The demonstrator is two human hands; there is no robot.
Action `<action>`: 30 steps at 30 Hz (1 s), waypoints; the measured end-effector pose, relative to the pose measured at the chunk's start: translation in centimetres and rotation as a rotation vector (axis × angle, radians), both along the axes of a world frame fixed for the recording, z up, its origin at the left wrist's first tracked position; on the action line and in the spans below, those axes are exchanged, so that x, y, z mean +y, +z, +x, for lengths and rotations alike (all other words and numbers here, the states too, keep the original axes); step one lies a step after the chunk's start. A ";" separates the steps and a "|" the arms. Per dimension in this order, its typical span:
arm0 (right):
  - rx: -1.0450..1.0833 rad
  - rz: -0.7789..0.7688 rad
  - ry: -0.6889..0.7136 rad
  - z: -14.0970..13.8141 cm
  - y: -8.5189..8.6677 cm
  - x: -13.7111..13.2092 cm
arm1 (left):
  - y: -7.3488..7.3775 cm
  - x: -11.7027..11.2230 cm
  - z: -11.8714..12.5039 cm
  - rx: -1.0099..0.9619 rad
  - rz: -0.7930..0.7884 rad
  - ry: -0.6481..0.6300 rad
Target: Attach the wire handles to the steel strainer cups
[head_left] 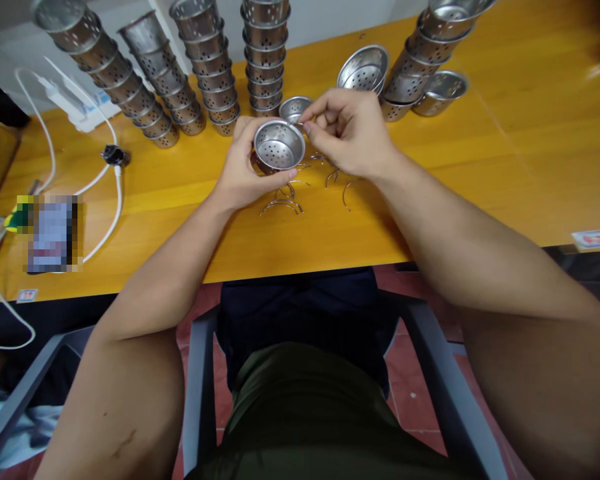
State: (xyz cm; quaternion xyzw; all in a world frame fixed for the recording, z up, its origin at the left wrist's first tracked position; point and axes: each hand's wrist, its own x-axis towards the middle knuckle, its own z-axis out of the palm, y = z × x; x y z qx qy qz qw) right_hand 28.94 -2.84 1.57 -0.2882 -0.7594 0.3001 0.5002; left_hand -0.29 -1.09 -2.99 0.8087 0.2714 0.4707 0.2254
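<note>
My left hand point(245, 170) is wrapped round a small perforated metal cup point(279, 145), holding it just above the yellow table point(180, 193) with its open mouth towards me. My right hand point(345, 130) is pinched at the cup's upper right rim; what its fingertips hold is too small to make out. Several curved wire handles point(286, 202) lie on the table just below my hands. Another single perforated cup point(295, 108) stands right behind the held one.
Several tall leaning stacks of the same perforated cups point(215, 73) line the table's back, with more stacked cups point(430, 50) and loose ones point(364, 68) at the right. A white cable and plug point(111, 157) lie at the left. My lap and a grey chair sit below the table edge.
</note>
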 end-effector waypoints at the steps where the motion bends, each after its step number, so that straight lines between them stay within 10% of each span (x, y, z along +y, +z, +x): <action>1: -0.012 -0.012 -0.009 -0.1 0.1 -0.1 | 0.1 -0.1 0.0 -0.008 -0.002 0.012; 14: -0.045 0.061 -0.122 -1.5 0.6 -1.7 | -1.9 0.7 1.0 -0.098 -0.036 -0.097; 30: -0.098 -0.039 -0.234 -3.3 1.7 -4.2 | -0.6 -1.5 2.3 -0.008 -0.030 0.018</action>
